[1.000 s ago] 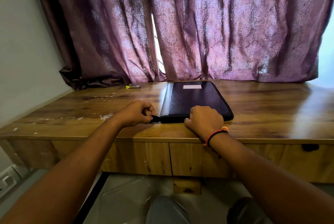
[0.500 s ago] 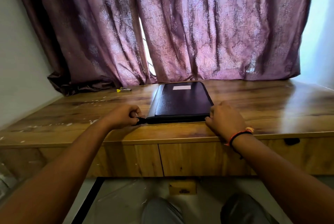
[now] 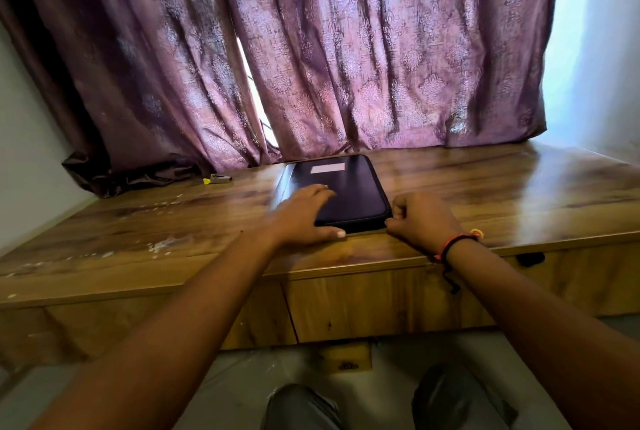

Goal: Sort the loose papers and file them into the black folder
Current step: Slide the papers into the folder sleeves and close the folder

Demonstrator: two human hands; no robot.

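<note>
The black folder (image 3: 349, 187) lies shut and flat on the wooden table (image 3: 485, 194), near its front edge and a little right of the middle; it is a padded rectangular case with rounded corners, a dull sheen on its lid and a pale rectangular label (image 3: 328, 169) near the far edge. The left hand (image 3: 304, 214) rests flat on the near left part of the lid, fingers straight and spread, thumb down on the wood just beside the folder's front edge; motion blur softens the fingertips. The right hand (image 3: 422, 221) sits clenched at the folder's near right corner, knuckles up, touching its edge; whether the curled fingers pinch anything there cannot be told, since the hand hides its own grip. A red and black thread band (image 3: 457, 242) circles the right wrist.

No loose papers show. The left hand covers the folder's near left corner.

The tabletop is glossy, with strong brown grain; white specks (image 3: 166, 242) dot its left part. Drawer fronts (image 3: 346, 305) of the same wood run below the edge. A small metal object with a yellow tip (image 3: 217, 180) lies well left of the folder, near the curtain; what it is stays unclear. The purple curtain (image 3: 346, 48), patterned and heavily folded, hangs behind the table, its hem pooling on the wood at the left; a bright slit parts it. Pale walls close both sides.
</note>
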